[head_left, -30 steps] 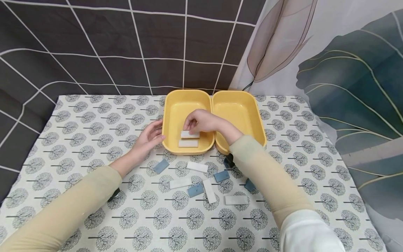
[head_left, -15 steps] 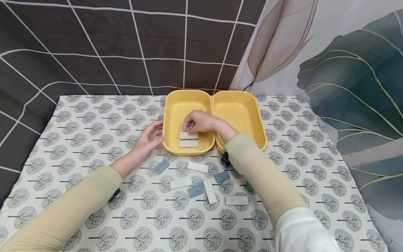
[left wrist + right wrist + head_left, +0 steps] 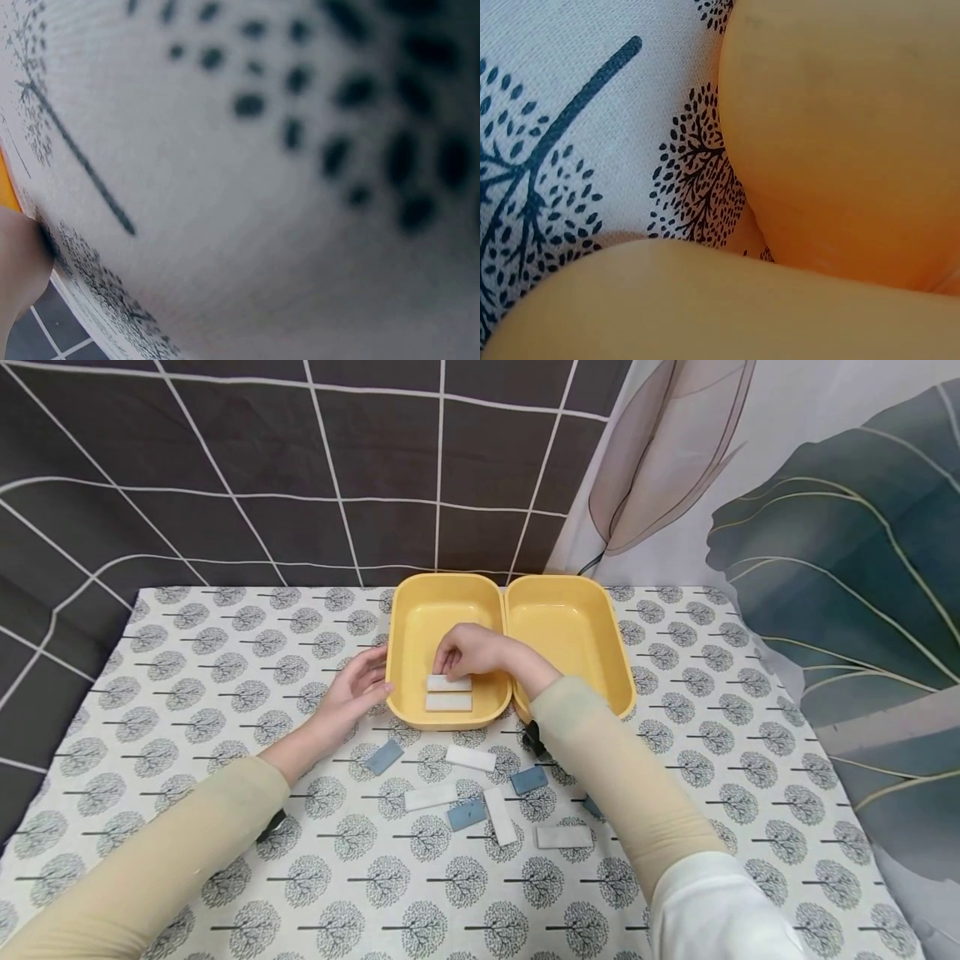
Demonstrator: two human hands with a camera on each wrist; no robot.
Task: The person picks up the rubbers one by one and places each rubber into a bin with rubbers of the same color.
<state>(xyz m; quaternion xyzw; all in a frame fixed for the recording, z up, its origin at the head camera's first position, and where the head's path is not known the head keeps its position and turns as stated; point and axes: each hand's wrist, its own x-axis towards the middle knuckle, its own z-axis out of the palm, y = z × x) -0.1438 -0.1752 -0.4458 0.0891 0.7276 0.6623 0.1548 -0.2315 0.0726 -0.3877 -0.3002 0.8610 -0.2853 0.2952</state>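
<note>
In the head view, my right hand (image 3: 476, 650) reaches into the left yellow bin (image 3: 408, 610). Its fingertips pinch the top edge of a white rectangular block (image 3: 456, 683). Just in front of that block, parallel to it, lies a second white block (image 3: 448, 702) on the bin floor. My left hand (image 3: 348, 693) touches the bin's left outer wall with loosely bent fingers, the thumb near the rim. Only a bit of hand (image 3: 22, 259) shows at the edge of the left wrist view. The right wrist view is filled by tablecloth and a yellow wall (image 3: 840, 135), hiding the fingers.
A second yellow bin (image 3: 562, 627) adjoins on the right. Loose white blocks (image 3: 471, 757) and blue blocks (image 3: 385, 757) lie scattered on the tree-print tablecloth (image 3: 315, 893) in front. My right forearm partly covers a blue block (image 3: 592, 807). A dark gridded curtain (image 3: 262, 452) hangs behind.
My right hand has shifted the pinched white block slightly left and toward me, close against the front block. The left hand stays at the bin wall.
</note>
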